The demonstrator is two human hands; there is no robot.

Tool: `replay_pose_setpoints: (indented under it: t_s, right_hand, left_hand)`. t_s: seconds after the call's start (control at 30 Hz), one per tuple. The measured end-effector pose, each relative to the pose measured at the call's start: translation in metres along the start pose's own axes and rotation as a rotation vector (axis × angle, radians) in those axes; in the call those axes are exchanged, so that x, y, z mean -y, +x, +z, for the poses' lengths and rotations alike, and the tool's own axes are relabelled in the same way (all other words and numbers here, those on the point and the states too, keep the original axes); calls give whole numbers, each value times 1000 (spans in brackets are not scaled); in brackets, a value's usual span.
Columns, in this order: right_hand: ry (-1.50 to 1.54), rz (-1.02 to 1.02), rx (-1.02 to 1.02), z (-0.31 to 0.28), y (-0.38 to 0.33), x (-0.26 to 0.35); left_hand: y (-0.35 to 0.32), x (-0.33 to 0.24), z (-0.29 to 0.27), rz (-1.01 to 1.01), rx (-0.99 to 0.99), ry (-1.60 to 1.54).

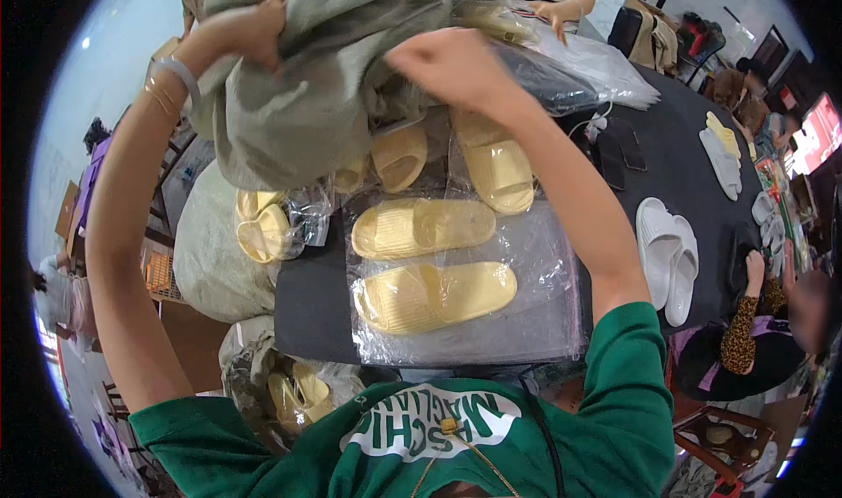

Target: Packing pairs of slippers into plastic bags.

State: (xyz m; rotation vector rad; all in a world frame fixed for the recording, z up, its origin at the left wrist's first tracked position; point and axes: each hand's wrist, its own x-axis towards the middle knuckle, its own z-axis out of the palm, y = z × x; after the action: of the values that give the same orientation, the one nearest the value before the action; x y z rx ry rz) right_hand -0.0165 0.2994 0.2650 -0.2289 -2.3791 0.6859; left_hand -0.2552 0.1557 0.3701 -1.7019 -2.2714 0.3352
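Near the centre, pale-yellow ribbed slippers [424, 228] in clear plastic lay on the black-topped desk [311, 309]. Towards eleven o'clock hung the grey-green woven sack [298, 125], seemingly soft and floppy, best gathered by its folds. The right hand [438, 68] clenched its edge; the left hand's [250, 35] grip I couldn't tell.

I note the sack [298, 125] as rough, matt woven cloth by appearance; the yellow slippers [469, 292] as ribbed plastic; their clear bag [544, 309] as thin, glossy plastic film; my green shirt [618, 393] as matt cloth.
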Motion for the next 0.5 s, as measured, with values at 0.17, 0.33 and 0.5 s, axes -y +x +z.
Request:
replay_pose_setpoints:
  t_s: [0.17,0.33,0.5]
  right_hand:
    - [-674,260,-524,-108,-50,-144]
    - [-274,820,26,-37,-53,-198]
    - [-275,700,141,-2,-2,-146]
  left_hand:
    - [30,33,59,236,132,120]
    - [44,63,84,70,-39,227]
    - [71,84,65,-82,-356,2]
